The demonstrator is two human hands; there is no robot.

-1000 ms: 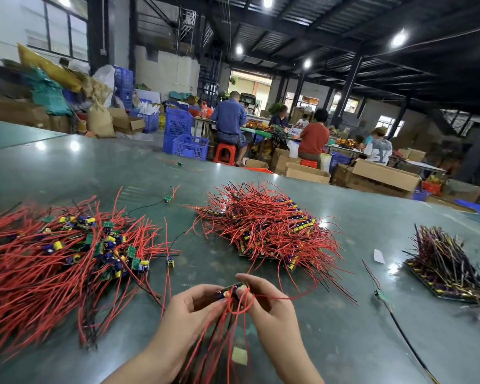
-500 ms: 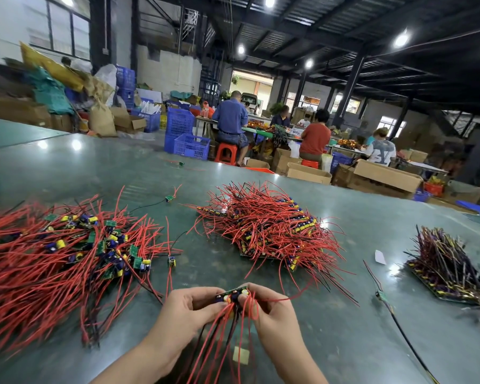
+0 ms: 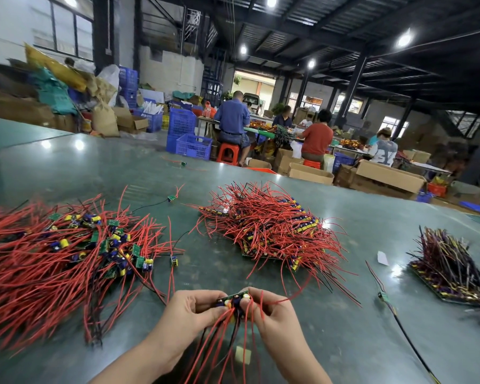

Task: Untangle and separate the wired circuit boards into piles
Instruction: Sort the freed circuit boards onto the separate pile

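- Grip: your left hand (image 3: pixel 190 310) and right hand (image 3: pixel 272 310) both pinch one small bunch of boards (image 3: pixel 233 299) between thumb and fingertips, one hand at each end. The bunch is held just above the green table (image 3: pixel 344 342), near its front edge.
- Handling, judged: boards light and rigid, and the capacitors on them look liable to snap off. The red and black leads (image 3: pixel 219 347) hanging below are limp and will snag. Hold by the board edges; avoid pulling on the wires.
- Count: three piles on the table. A loose tangled heap (image 3: pixel 53 253) lies at left, a stacked red-wired pile (image 3: pixel 269 225) at centre and a dark-wired pile (image 3: pixel 452 270) at right.
- Strays: at least three single boards lie apart from the piles. Boards per pile are too many to count.
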